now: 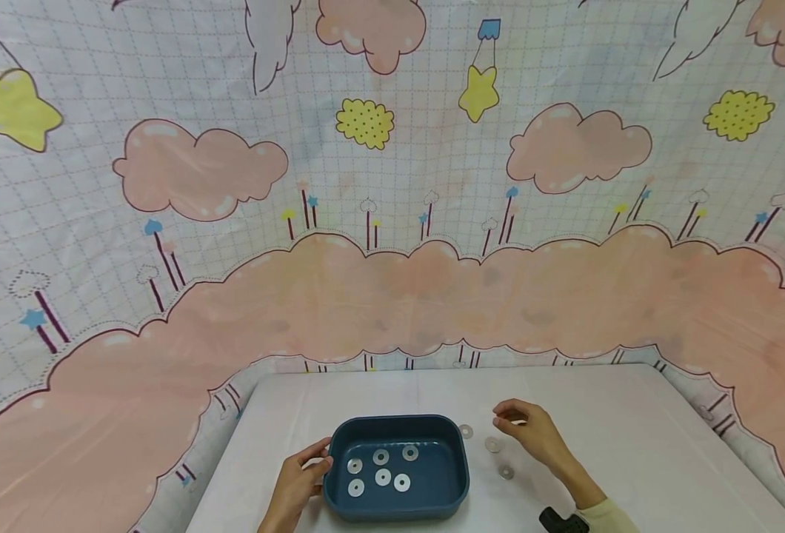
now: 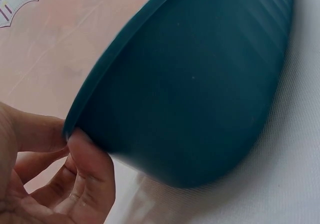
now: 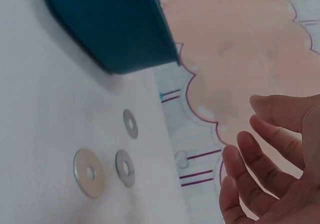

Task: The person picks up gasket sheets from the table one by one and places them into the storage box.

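Note:
A dark blue rectangular tray (image 1: 396,511) sits on the white table with several flat metal washers (image 1: 382,477) lying in it. My left hand (image 1: 297,477) pinches the rim at its left side, thumb and fingers on either side of the edge in the left wrist view. Three more washers lie on the table to the right of the tray: one near its far right corner (image 1: 466,431), the others closer to my right hand. That right hand (image 1: 529,429) hovers over the table beside these washers, fingers loosely bent and nothing between them in the right wrist view.
The white-covered table (image 1: 619,422) reaches back to a patterned cloth backdrop (image 1: 432,296) with clouds and stars. A black band (image 1: 563,521) is on the right wrist, by a pale yellow sleeve (image 1: 607,517).

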A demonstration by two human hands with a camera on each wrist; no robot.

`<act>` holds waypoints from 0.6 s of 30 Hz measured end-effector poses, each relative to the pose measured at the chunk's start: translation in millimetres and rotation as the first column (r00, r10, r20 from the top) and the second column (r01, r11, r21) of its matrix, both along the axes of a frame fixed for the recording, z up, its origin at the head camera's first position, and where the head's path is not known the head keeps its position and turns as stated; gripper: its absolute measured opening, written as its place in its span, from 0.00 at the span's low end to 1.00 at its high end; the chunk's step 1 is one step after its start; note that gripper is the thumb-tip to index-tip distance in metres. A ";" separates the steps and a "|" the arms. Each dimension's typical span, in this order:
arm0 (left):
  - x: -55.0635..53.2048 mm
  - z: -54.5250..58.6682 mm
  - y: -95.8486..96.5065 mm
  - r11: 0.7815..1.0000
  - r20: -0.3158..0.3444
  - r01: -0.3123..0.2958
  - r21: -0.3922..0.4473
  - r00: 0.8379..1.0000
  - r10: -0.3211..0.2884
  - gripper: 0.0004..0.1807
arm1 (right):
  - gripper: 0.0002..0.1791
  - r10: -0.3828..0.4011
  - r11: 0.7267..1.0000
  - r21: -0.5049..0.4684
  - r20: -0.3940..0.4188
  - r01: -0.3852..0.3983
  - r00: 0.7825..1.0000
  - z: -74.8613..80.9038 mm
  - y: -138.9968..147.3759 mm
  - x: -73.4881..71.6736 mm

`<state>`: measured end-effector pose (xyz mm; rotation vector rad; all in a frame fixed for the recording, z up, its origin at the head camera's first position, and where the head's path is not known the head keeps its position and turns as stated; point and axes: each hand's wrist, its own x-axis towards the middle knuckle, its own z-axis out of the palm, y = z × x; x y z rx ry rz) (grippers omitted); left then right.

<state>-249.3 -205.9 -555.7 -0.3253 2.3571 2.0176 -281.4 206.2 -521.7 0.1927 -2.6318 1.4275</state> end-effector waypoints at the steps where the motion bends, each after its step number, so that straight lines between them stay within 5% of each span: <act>1: 0.0 -0.2 0.1 1.000 0.000 -0.001 0.002 1.000 0.001 0.26 | 0.11 -0.001 1.000 0.010 -0.002 0.001 1.000 -0.8 0.9 -0.1; 18: 1.5 0.3 -0.1 1.000 0.004 0.000 0.012 1.000 0.000 0.26 | 0.15 -0.033 0.993 0.111 0.032 0.029 0.999 -31.7 12.8 -11.8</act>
